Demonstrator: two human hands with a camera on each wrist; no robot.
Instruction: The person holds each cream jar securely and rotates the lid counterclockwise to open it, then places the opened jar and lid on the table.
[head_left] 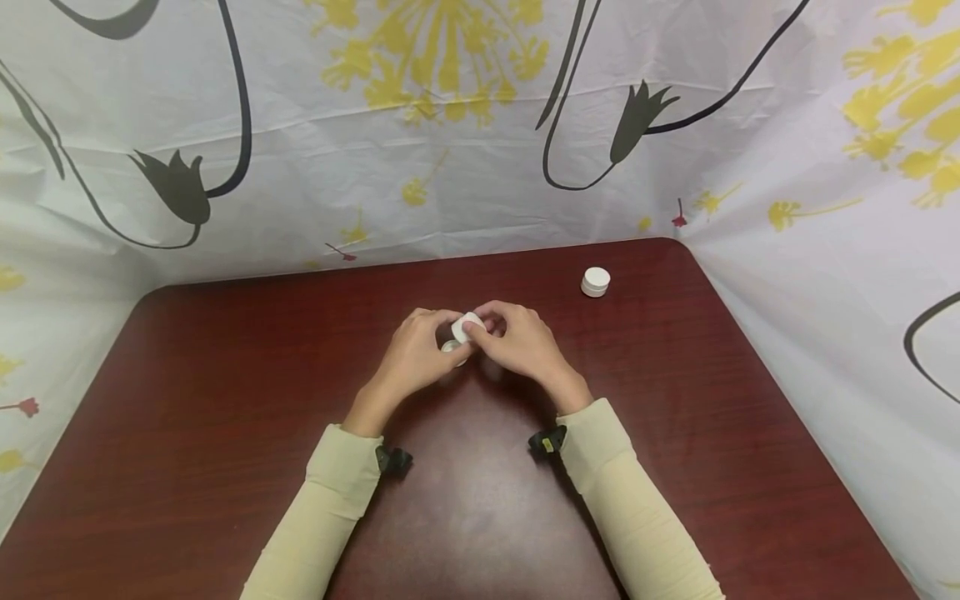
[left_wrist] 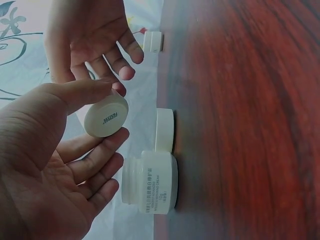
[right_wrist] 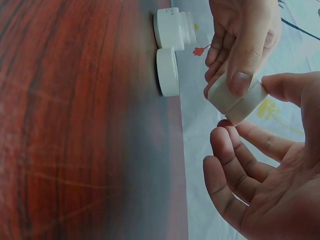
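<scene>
Between both hands, above the table, is a small white cream jar (head_left: 467, 326) with its lid (right_wrist: 248, 104) on. My left hand (head_left: 414, 353) grips the jar's body with thumb and fingers; the printed base faces the left wrist camera. My right hand (head_left: 523, 340) pinches the lid between thumb and forefinger, its other fingers loosely bent. Below them on the table stands a second white jar (left_wrist: 159, 182), uncovered, its threaded neck showing. A loose white lid (left_wrist: 165, 130) lies beside it. In the head view, the left hand partly hides this second jar.
Another white jar (head_left: 596, 282), lidded, stands toward the back right of the dark red wooden table (head_left: 225, 400). A white patterned sheet (head_left: 480, 200) hangs behind the table and along its sides. Dark wrist cameras (head_left: 547, 442) sit at the cuffs.
</scene>
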